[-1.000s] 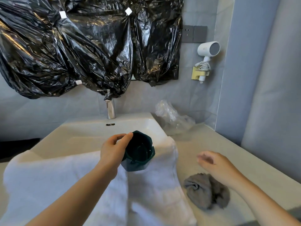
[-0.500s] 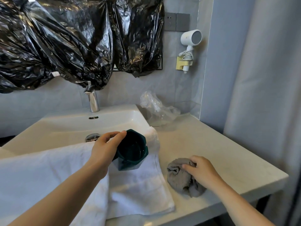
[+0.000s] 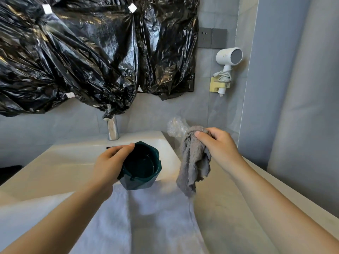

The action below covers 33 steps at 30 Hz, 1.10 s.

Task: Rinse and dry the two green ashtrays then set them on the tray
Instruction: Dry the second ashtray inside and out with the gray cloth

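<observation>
My left hand (image 3: 110, 163) grips a dark green faceted ashtray (image 3: 142, 166) by its rim, tilted with its opening toward me, above the sink's right edge. My right hand (image 3: 218, 143) holds a grey cloth (image 3: 194, 160) in the air; the cloth hangs down just right of the ashtray, not touching it. Only one ashtray is in view, and no tray is visible.
A white towel (image 3: 150, 220) lies over the front of the white sink (image 3: 73, 156). The chrome tap (image 3: 112, 128) stands behind. A crumpled clear plastic bag (image 3: 176, 125) sits by the wall. Beige counter (image 3: 229, 208) extends right; black plastic sheeting (image 3: 82, 55) and a hair dryer (image 3: 228, 59) hang on the wall.
My right hand reached down to the grey cloth on the counter, closed on it and lifted it up beside the ashtray. The left hand kept hold of the ashtray.
</observation>
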Motion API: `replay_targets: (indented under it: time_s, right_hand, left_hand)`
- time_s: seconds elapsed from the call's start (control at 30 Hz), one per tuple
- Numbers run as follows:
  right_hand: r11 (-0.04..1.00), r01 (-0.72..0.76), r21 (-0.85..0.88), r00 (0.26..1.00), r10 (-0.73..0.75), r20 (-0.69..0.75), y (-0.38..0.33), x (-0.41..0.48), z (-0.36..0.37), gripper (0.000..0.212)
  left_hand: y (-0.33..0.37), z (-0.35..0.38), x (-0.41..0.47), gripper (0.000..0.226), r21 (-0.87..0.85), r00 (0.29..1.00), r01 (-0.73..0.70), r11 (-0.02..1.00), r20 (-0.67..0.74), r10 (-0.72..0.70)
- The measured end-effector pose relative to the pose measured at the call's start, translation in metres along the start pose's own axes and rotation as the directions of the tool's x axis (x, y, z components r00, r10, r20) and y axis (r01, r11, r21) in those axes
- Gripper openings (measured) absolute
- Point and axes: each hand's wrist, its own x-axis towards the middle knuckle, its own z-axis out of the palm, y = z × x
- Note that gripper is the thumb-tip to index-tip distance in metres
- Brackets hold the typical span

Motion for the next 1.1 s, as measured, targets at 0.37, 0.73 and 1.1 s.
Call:
replay_targets:
  time_s: [0.37, 0.73, 1.1]
  right_hand:
    - [0.999, 0.004, 0.035, 1.000, -0.004, -0.011, -0.008, 0.087, 0.097, 0.041]
    - [0.903, 0.073, -0.424, 0.894, 0.129, 0.429, 0.050, 0.049, 0.140, 0.022]
    - [0.694, 0.251, -0.674, 0.642, 0.402, 0.653, 0.074, 0.054, 0.178, 0.022]
  left_hand:
    - [0.002, -0.059, 0.088, 0.022, -0.004, 0.995, -0.028, 1.000, -0.101, 0.027]
    - [-0.048, -0.072, 0.127, 0.031, 0.034, 0.988, 0.119, 0.992, -0.101, -0.115]
    - [-0.056, -0.085, 0.128, 0.032, 0.091, 0.991, 0.092, 0.992, -0.111, -0.081]
